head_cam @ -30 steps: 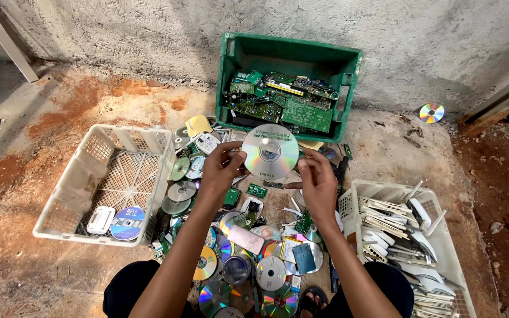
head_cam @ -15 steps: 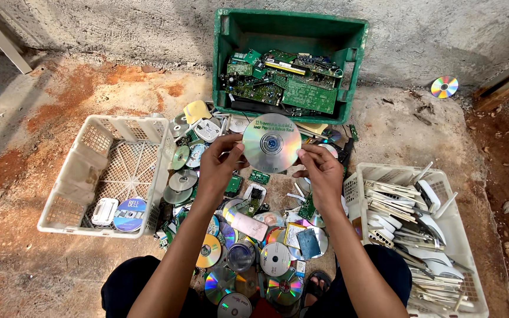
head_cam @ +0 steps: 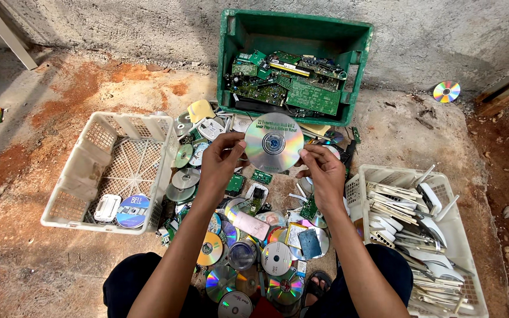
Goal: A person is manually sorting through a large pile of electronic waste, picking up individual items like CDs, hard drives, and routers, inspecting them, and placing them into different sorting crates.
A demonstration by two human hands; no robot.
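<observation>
A silver disc [head_cam: 273, 143] is held up flat between both hands in the head view. My left hand [head_cam: 222, 160] pinches its left edge and my right hand [head_cam: 323, 171] pinches its lower right edge. Below the hands, a heap of several loose discs [head_cam: 254, 259], small green circuit boards and plastic scraps covers the ground between my knees.
A green crate [head_cam: 237, 35] full of circuit boards stands against the wall ahead. A white basket [head_cam: 78, 176] at the left holds a blue disc and a white part. Another white basket [head_cam: 378, 174] at the right is packed with white plastic pieces. One stray disc [head_cam: 446, 91] lies far right.
The view has shifted slightly. The disc stays between both hands, turned a little so its printed face shows.
</observation>
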